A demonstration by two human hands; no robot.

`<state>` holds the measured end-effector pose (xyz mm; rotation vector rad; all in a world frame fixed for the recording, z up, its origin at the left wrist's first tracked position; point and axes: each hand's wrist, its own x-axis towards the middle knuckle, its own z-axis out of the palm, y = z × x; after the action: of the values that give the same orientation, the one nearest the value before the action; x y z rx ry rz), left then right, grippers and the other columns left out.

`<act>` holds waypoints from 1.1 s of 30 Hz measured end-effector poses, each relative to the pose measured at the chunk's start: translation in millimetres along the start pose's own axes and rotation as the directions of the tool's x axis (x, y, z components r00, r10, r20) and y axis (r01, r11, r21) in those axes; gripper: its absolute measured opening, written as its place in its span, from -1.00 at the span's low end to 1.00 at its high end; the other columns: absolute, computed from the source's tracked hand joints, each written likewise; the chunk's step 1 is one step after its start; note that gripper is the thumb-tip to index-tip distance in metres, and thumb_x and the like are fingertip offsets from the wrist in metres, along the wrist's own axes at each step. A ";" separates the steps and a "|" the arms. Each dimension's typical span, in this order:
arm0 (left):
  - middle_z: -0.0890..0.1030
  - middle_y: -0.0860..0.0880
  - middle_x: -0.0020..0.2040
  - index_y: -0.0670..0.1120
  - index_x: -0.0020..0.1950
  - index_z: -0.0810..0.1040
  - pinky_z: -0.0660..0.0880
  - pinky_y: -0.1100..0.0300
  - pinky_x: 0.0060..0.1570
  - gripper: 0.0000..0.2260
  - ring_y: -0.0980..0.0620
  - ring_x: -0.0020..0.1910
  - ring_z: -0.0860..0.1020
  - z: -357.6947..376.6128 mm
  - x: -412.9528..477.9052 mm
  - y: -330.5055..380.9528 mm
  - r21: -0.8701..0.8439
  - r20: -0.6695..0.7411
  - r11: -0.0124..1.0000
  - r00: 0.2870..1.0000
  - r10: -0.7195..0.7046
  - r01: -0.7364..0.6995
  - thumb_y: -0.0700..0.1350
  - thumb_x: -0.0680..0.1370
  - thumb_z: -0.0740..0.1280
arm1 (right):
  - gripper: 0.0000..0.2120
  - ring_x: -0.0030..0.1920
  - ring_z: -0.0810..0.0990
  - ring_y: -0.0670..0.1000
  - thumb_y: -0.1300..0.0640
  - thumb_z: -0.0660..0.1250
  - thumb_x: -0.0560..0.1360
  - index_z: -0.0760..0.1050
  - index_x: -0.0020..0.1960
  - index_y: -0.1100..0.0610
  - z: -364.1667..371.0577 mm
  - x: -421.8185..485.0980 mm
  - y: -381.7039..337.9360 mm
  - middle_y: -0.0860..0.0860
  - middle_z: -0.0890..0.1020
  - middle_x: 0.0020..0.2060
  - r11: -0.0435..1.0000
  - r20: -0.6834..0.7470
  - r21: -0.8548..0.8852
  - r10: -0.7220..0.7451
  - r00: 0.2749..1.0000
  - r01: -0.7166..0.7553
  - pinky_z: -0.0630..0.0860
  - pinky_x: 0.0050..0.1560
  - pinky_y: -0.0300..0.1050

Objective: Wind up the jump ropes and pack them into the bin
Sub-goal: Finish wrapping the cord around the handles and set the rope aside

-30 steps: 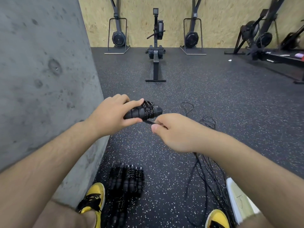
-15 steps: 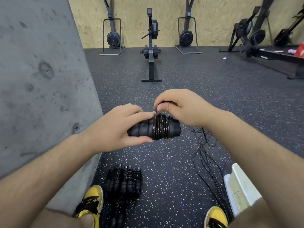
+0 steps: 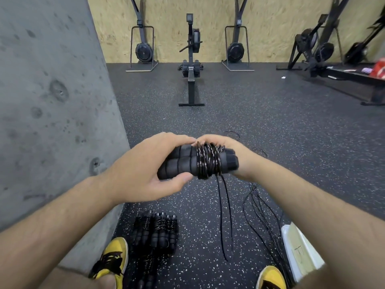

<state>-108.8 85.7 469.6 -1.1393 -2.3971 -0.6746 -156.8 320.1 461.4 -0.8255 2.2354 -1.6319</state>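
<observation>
- left hand (image 3: 143,170) is curled round the bare end of the two foam handles (image 3: 179,161), thumb underneath, fingers (image 3: 177,138) over the top, looks like that's so both handles stay pinned together as one core to wrap on
- right hand (image 3: 233,151) sits behind the far end, fingers bent over the top right at the coils; seems to be guiding the rope (image 3: 208,161) round, though I can't see if it's actually pinching the strand
- rope is bunched in tight turns near the right end of the handles, and two loose tails (image 3: 224,215) hang straight down toward the floor (image 3: 270,126), so there's winding left to do I'd say
- finished bundles (image 3: 156,230) lie side by side on the floor by the left yellow shoe (image 3: 113,255), against the concrete wall (image 3: 52,111), probably parked there until packing
- more loose rope (image 3: 262,209) trails across the floor near the white bin (image 3: 300,249) at the right foot, handy for dropping stuff in
- faint marking on the bin's side, can't read it, no brand visible anywhere
</observation>
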 end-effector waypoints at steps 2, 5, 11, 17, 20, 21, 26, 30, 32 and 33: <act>0.53 0.14 0.21 0.02 0.49 0.34 0.44 0.16 0.19 -0.44 0.13 0.16 0.53 0.0 0.3 -4.1 0.042 -0.028 0.999 1.000 -0.006 0.008 0.14 0.53 0.33 | -0.80 -0.27 0.51 0.00 0.38 0.18 0.60 0.51 -0.12 0.21 9.3 -0.9 1.3 0.17 0.57 -0.24 0.984 -0.012 -0.151 0.091 0.996 -0.092 0.52 -0.23 -0.21; 0.55 0.00 0.19 -0.05 0.56 0.32 0.44 0.08 0.17 -0.40 0.00 0.13 0.52 -2.2 3.4 -14.0 0.189 -0.039 0.982 0.999 -0.007 0.014 0.18 0.58 0.28 | -0.73 -0.39 0.39 -0.02 0.29 0.07 0.66 0.45 -0.15 0.17 35.5 2.4 2.5 0.05 0.54 -0.34 0.978 0.028 0.034 0.204 0.979 -0.205 0.41 -0.35 -0.16; 0.58 -0.12 0.13 -0.04 0.56 0.38 0.52 0.00 -0.02 -0.38 -0.14 -0.01 0.54 -7.5 0.8 -55.5 0.414 -0.086 0.906 0.994 -0.061 0.092 0.26 0.58 0.22 | -0.74 -0.42 0.42 -0.08 0.07 0.07 0.70 0.49 0.17 0.16 62.5 2.5 -18.4 -0.04 0.54 -0.34 0.938 -0.013 -0.197 0.288 0.957 -0.285 0.40 -0.35 -0.17; 0.57 -0.10 0.06 -0.02 0.56 0.39 0.53 -0.03 -0.12 -0.38 -0.14 -0.12 0.50 -3.9 -8.7 -86.7 0.529 -0.003 0.844 0.994 -0.105 0.091 0.29 0.59 0.18 | -0.67 -0.31 0.48 0.03 -0.02 0.10 0.68 0.42 -0.13 0.16 56.7 -14.8 -44.0 0.05 0.56 -0.27 0.730 -0.001 -0.665 0.208 0.978 -0.156 0.41 -0.28 -0.05; 0.58 -0.11 0.03 -0.03 0.54 0.41 0.55 -0.07 -0.13 -0.38 -0.14 -0.14 0.51 1.9 -10.0 -90.7 0.540 0.037 0.839 0.994 -0.107 0.070 0.30 0.59 0.17 | -0.72 -0.29 0.42 -0.01 -0.01 0.04 0.69 0.33 -0.15 0.06 56.9 -22.4 -56.3 -0.03 0.47 -0.26 0.541 0.006 -0.840 0.094 0.996 -0.046 0.27 -0.34 -0.08; 0.58 -0.11 0.03 -0.03 0.54 0.41 0.56 -0.07 -0.13 -0.38 -0.14 -0.14 0.51 3.9 -9.4 -90.2 0.534 0.050 0.843 0.994 -0.102 0.059 0.30 0.59 0.16 | -0.75 -0.26 0.43 0.01 -0.01 0.02 0.69 0.32 -0.10 0.05 55.8 -22.9 -57.5 -0.04 0.45 -0.24 0.437 0.006 -0.899 0.028 1.000 -0.007 0.27 -0.30 -0.05; 0.57 -0.09 0.05 0.00 0.54 0.41 0.55 -0.06 -0.09 -0.40 -0.14 -0.10 0.53 13.6 -6.5 -78.0 0.462 0.153 0.886 0.988 -0.038 -0.038 0.28 0.59 0.18 | -0.74 -0.13 0.59 0.06 -0.06 0.00 0.68 0.44 0.11 -0.02 30.6 -13.7 -54.6 -0.09 0.56 -0.09 0.157 0.036 -0.983 -0.329 0.944 0.093 0.43 -0.24 -0.05; 0.57 -0.11 0.07 -0.04 0.52 0.40 0.54 -0.07 -0.04 -0.42 -0.14 -0.08 0.53 18.4 -6.0 -59.8 0.334 0.154 0.938 0.987 0.046 -0.095 0.19 0.56 0.30 | -0.65 -0.22 0.60 0.08 -0.12 0.02 0.62 0.56 0.03 -0.06 2.1 -1.3 -41.7 -0.09 0.58 -0.13 0.199 0.015 -0.974 -0.417 0.909 0.108 0.26 -0.33 -0.15; 0.56 -0.12 0.08 -0.08 0.53 0.40 0.51 -0.03 0.01 -0.40 -0.12 -0.05 0.53 19.0 -6.9 -46.8 0.268 0.158 0.957 0.985 0.069 -0.110 0.14 0.54 0.33 | -0.64 -0.17 0.61 0.08 -0.16 0.03 0.61 0.58 0.05 -0.06 -8.2 0.6 -34.4 -0.10 0.59 -0.10 0.243 -0.012 -0.965 -0.420 0.908 0.099 0.32 -0.31 -0.13; 0.56 -0.11 0.08 -0.09 0.53 0.40 0.48 0.01 0.03 -0.39 -0.10 -0.03 0.52 18.2 -6.6 -38.8 0.236 0.159 0.965 0.984 0.074 -0.111 0.11 0.52 0.34 | -0.65 -0.12 0.60 0.06 -0.17 0.06 0.61 0.58 0.06 -0.08 -11.4 0.8 -31.6 -0.10 0.58 -0.08 0.274 -0.033 -0.958 -0.400 0.916 0.085 0.36 -0.26 -0.12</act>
<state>-138.5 70.8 441.7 -1.2233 -2.4472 -0.2612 -154.0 322.0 494.9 -1.2845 3.4210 -0.1944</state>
